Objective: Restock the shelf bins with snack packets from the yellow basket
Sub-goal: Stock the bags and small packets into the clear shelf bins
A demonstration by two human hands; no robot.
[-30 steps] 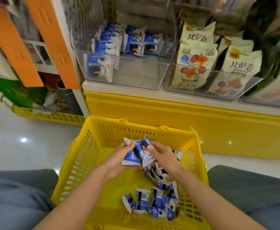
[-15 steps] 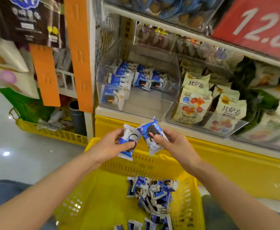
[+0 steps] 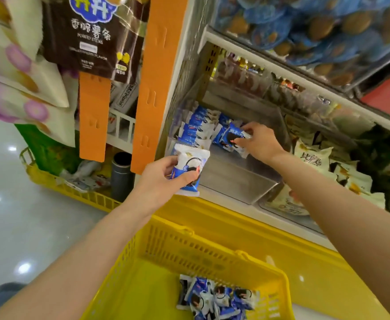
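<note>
1. While the head view is looking from the yellow basket [image 3: 189,245] up to the shelf, the right hand [image 3: 258,142] is reaching into the clear bin [image 3: 235,181]. Its fingers are pinching a blue-and-white snack packet [image 3: 232,139] just beside the row of matching packets [image 3: 196,128] standing along the bin's left side.
2. The left hand [image 3: 161,179] is hovering at the bin's front left corner, fingers and thumb curling round a second packet [image 3: 188,169] — this one is hanging outside the bin, above the basket's far rim.
3. More packets [image 3: 217,299] are lying heaped in the basket's near right corner, so the restocking is looking only partly done.
4. Risk at the right hand: the standing row is looking loosely packed, and a packet going in at a slant is likely to be tipping its neighbours or sliding flat onto the bin's bare floor.
5. Risk at the left hand: the wrapper is looking slick, so a grip loosening before the packet is clearing the front wall would be dropping it — back into the basket at best, onto the floor at worst.
6. A neighbouring bin of cream packets [image 3: 314,158] is sitting just to the right; a careless reach could be mixing the stock.
</note>
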